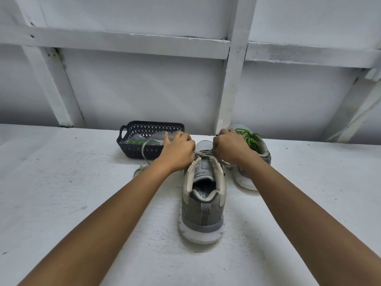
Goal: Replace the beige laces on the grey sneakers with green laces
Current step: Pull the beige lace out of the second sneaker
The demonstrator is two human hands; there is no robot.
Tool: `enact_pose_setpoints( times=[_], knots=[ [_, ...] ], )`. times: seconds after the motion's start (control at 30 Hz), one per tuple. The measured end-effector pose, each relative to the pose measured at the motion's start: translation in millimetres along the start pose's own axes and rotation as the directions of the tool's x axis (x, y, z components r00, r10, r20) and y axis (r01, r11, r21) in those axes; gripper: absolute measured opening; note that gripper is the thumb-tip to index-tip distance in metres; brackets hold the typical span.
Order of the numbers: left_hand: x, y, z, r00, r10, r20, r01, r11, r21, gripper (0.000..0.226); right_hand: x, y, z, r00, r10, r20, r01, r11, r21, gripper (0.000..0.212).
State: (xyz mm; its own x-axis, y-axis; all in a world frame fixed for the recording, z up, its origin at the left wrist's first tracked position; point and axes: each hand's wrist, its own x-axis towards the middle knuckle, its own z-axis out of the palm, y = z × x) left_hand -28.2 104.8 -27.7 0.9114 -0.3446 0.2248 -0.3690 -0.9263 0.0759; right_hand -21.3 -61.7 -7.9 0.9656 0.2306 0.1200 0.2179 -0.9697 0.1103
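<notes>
From the head camera, the task looks about half done. The far grey sneaker (266, 156), just behind the right forearm and near the wall, already carries a bright green cord lace (250, 139), round and speckled, bunched loosely over its tongue.

The near grey suede-and-mesh sneaker (203, 205) stands on the white, rough-painted table (82, 182) with its heel toward the camera and its flat woven beige lace (206, 153) not yet out. The lace crosses the upper eyelets, and a long slack loop trails left across the front of the basket.

The left hand (178, 150) is curled over the left side of the eyelets and appears to grip the lace there, though its fingertips are hidden. The right hand (231, 147) pinches the lace at the right side.

What is left, by my reading, is pulling this lace free, threading in the second green one and tying it.

A dark blue plastic lattice basket (132, 144) sits just beyond the left hand. It holds a crinkled clear packet (156, 137) with something green inside, probably the spare lace.
</notes>
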Motion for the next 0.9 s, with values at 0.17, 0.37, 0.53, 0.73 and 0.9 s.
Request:
enact_pose_setpoints(
  times=[0.17,0.37,0.53,0.73,0.9],
  knots=[
    [-6.9,5.7,-25.0,0.999,-0.026,-0.032,0.017,0.966,-0.259,0.013,-30.1,-1.6,-36.3,0.999,0.018,-0.043,-0.001,0.927,0.374,0.016],
    [-43.2,24.5,-43.8,0.996,-0.052,-0.068,0.022,0.922,-0.387,0.016,-75.5,-8.5,-64.6,0.973,-0.083,0.215,-0.071,0.779,0.622,0.015],
    [-71.7,29.8,-28.7,0.997,-0.015,-0.073,-0.020,0.890,-0.456,0.011,-77.1,-2.9,-67.6,0.964,-0.100,0.245,-0.083,0.765,0.639,0.035],
    [-76.3,25.3,-14.7,0.987,-0.124,0.105,0.162,0.764,-0.625,0.053,-31.8,-5.7,-32.9,0.983,0.093,0.161,-0.171,0.792,0.587,0.022],
    [-73.3,25.1,-10.1,0.952,-0.216,0.217,0.305,0.708,-0.637,0.060,-11.5,-12.6,-13.0,0.993,0.056,0.104,-0.094,0.903,0.419,0.019]
  ],
)
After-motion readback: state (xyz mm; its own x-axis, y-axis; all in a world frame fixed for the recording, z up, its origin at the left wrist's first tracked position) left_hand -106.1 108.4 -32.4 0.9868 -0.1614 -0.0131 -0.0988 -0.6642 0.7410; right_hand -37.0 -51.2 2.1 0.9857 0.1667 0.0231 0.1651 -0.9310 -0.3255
